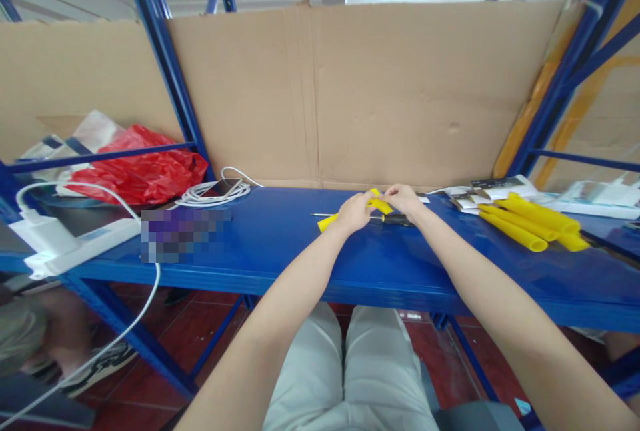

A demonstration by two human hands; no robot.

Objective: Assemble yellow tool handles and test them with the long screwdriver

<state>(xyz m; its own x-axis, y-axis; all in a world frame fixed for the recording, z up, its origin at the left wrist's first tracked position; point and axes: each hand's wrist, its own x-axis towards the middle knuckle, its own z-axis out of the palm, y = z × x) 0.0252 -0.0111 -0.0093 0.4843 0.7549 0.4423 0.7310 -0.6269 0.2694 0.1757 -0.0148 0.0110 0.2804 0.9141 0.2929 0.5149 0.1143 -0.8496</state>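
Both hands are close together over the middle of the blue shelf top (280, 244). My left hand (356, 212) is closed around a yellow tube-like piece (327, 222), whose one end sticks out to the lower left. More yellow shows between the hands, folded or crossed there; its exact shape is too small to tell. My right hand (401, 200) pinches at this upper part, with the fingertips partly hidden. Beneath the hands lies a screwdriver (396, 219) with a dark handle and a thin shaft pointing left.
Several yellow tubes (530, 221) lie at the right beside white-and-black packets (500, 187). On the left are a coiled white cable (213, 196), a red plastic bag (143, 164) and a power strip (95, 244). A cardboard panel (400, 97) stands behind. Another person's leg (65, 324) shows lower left.
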